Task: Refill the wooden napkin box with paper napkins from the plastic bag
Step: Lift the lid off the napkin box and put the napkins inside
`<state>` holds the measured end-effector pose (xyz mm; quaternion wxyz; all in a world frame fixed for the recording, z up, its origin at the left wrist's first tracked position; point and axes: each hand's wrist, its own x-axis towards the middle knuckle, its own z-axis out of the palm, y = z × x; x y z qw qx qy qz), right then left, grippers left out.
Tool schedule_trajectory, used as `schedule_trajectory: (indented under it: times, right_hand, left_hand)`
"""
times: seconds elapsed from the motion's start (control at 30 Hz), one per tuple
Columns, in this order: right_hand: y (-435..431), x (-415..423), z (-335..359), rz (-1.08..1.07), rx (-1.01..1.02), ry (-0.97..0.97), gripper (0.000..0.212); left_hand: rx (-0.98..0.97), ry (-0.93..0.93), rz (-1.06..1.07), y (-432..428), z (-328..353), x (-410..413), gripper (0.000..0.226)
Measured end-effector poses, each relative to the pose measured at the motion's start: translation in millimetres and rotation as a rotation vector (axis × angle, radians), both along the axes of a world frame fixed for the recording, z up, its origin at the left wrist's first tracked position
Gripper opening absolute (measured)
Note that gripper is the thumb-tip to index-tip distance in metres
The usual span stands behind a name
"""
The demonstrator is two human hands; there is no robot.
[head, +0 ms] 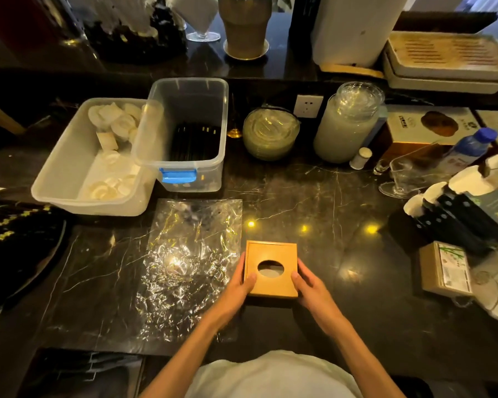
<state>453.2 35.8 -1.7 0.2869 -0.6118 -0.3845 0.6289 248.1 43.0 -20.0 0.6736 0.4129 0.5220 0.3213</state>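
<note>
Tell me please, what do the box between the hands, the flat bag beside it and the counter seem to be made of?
The box looks like light wood with a smooth matte finish: even tan colour, crisp edges. The bag looks like thin clear plastic film: see-through, crinkled, with bright glints. The counter looks like polished black marble or similar stone: pale veins and mirror-like lamp reflections.

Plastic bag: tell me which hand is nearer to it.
Left. The left hand grips the wooden box's left side, right beside the flattened plastic bag. The right hand holds the box's far side.
</note>
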Motion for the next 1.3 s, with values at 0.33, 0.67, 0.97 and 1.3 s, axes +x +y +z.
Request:
schedule_trajectory:
  times: [0.33,0.67,0.97,1.3]
  right_hand:
    - [140.2,-5.5,-6.6,0.041,0.175,-0.200,0.045]
    - [234.0,-1.5,-20.7,0.064,0.260,-0.284,0.044]
    - [164.6,-12.8,-12.1,0.191,0.385,-0.818,0.062]
    - [135.3,-16.3,-9.0,0.375,0.425,-1.010,0.072]
  left_hand:
    - [0.055,0.107,-0.009,132.1,2.6,15.8,0.054]
    - [0.156,0.228,-0.017,226.2,-2.0,19.4,0.059]
    - [0.549,0.987,-0.171,158.6,-2.8,20.4,0.057]
    - [0.502,1.218,-0.331,145.1,0.8,27.0,0.068]
